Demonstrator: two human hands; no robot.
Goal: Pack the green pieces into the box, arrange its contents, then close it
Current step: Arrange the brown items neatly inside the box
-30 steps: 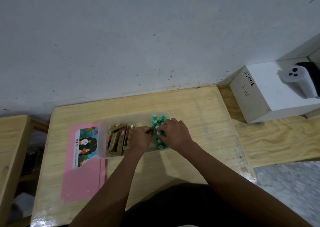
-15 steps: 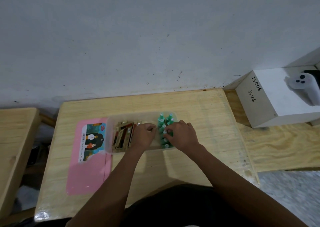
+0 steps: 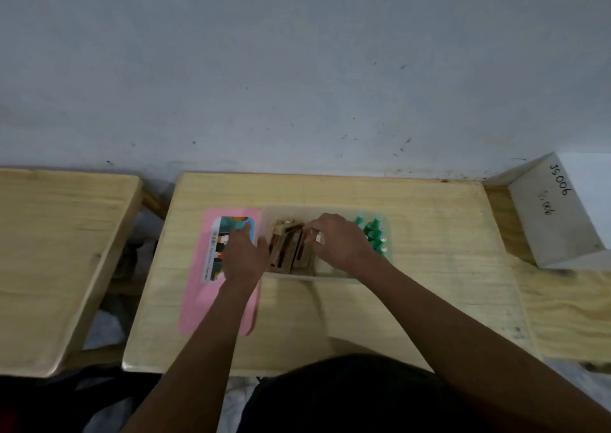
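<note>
A clear plastic box [image 3: 330, 275] sits mid-table. Several green pieces [image 3: 373, 234] stand packed at its right end. Wooden blocks [image 3: 287, 250] fill its left part. My right hand [image 3: 340, 240] reaches inside over the middle, fingertips pinched on a small block beside the wooden ones. My left hand [image 3: 243, 254] rests at the box's left wall, over the pink lid [image 3: 198, 287], which lies flat left of the box with a picture label [image 3: 228, 227] on it. The blur hides whether the left fingers grip the wall.
A white box marked JS006 [image 3: 558, 214] stands at the right on a lower wooden board [image 3: 562, 317]. A second wooden table [image 3: 56, 254] is to the left across a gap. The wall [image 3: 297, 68] rises just behind the table.
My right hand moved left from the green pieces to the wooden blocks. My left hand left the box interior and now sits at its left wall. The view shifted left.
</note>
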